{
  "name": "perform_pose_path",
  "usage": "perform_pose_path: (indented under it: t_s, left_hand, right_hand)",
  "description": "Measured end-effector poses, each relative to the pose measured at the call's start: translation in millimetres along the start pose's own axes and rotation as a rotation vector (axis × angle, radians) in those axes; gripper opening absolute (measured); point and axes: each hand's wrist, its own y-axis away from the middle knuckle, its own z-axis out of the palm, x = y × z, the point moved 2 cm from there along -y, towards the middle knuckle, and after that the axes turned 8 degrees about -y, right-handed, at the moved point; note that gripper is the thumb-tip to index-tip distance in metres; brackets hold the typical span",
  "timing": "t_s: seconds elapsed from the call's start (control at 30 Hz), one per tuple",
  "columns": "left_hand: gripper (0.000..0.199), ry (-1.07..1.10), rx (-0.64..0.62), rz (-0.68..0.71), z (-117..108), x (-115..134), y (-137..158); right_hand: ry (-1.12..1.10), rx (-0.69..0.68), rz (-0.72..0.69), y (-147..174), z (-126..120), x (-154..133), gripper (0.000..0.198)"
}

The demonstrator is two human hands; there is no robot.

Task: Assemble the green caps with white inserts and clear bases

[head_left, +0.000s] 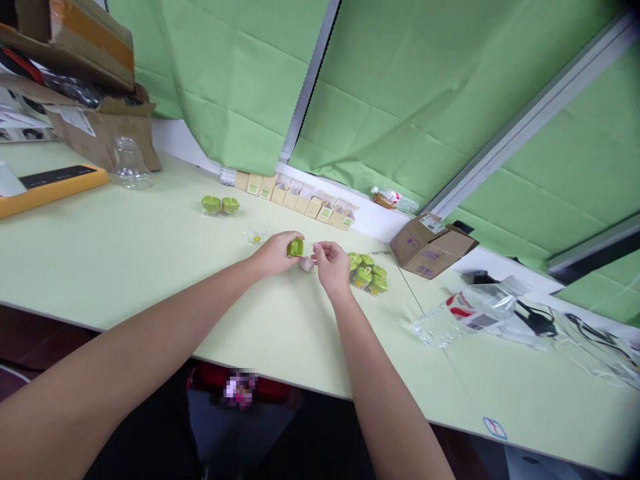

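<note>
At the left edge of the frame a yellow-edged device (75,191) lay on the table (165,260), with an open cardboard box (105,137) in the upper left and a clear jar (129,172) just beside it. Further right stood two containers with green lids (221,205), side by side. A row of small cartons (293,195) ran along the back, upper middle. Near your left fingers was a clear cup with a yellow spot (257,237).

At the centre of the frame, your left hand (277,255) gripped a green cup-like piece (296,247), held between thumb and fingers. A small pale piece (307,265) showed between your hands; which of them bore it I couldn't tell. Your right hand (332,265) had its thumb and fingers drawn together, just right of the green piece, but I couldn't tell what they grasped.

Right of that hand sat a cluster of green-lidded containers (369,273). Beyond came a brown carton (431,250), then a large clear bottle (463,313) lying on its side, and cables (595,333) at the right edge.
</note>
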Motion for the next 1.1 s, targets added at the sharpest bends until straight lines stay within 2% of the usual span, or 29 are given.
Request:
perform_pose_path:
  t_s: [0.1, 0.33, 0.53, 0.7, 0.9, 1.1]
  left_hand:
    - [0.042, 0.001, 0.003, 0.010, 0, 0, 0]
    - [0.044, 0.050, 0.012, 0.045, 2, -2, -1]
    - [0.044, 0.068, 0.010, 0.042, 2, 0, -1]
    - [0.050, 0.105, 0.013, -0.003, 6, 0, -1]
    - [0.059, 0.148, -0.043, 0.034, 10, 12, 4]
    - [0.059, 0.150, -0.052, 0.068, 7, 18, 5]
  right_hand:
    - [0.043, -0.012, 0.004, 1, 0, -2, 0.032]
    - [0.091, -0.051, -0.081, 5, 4, -4, 0.029]
    - [0.100, -0.103, -0.075, 9, 6, -9, 0.027]
    - [0.160, -0.094, -0.103, 12, 7, -13, 0.024]
    - [0.276, -0.034, -0.140, 13, 6, -15, 0.017]
    - [0.321, -0.022, -0.154, 16, 9, -17, 0.018]
